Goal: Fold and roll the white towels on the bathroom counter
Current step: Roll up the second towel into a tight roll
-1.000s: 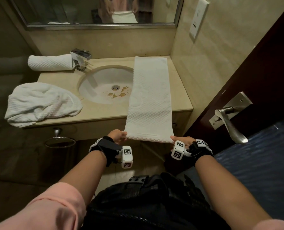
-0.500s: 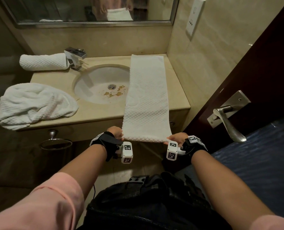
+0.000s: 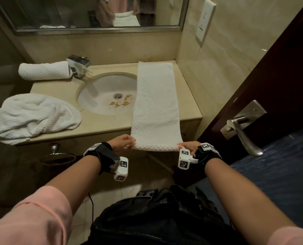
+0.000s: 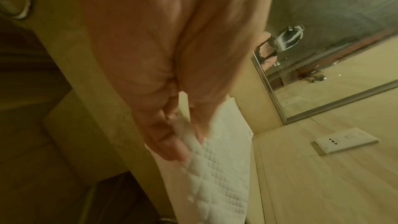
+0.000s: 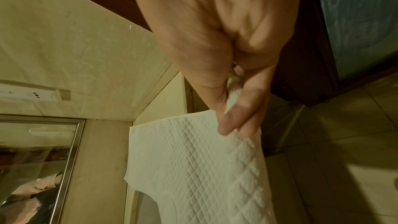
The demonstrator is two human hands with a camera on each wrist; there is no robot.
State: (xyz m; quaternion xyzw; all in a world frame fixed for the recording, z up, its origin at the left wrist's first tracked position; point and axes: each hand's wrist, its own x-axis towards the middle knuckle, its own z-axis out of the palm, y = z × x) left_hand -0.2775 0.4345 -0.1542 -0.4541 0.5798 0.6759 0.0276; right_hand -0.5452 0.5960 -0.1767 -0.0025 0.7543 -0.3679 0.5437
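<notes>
Hands [image 3: 156, 146] pinching folded towel's [image 3: 156, 106] near corners.

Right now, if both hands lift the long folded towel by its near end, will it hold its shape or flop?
Probably flop: the folded towel already bends over the counter edge. It looks light, since the left hand and right hand merely pinch its corners. The quilted weave should resist slipping.

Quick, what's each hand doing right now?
Left hand: pinches the near left corner of the long folded white quilted towel.
Right hand: pinches its near right corner.
</notes>
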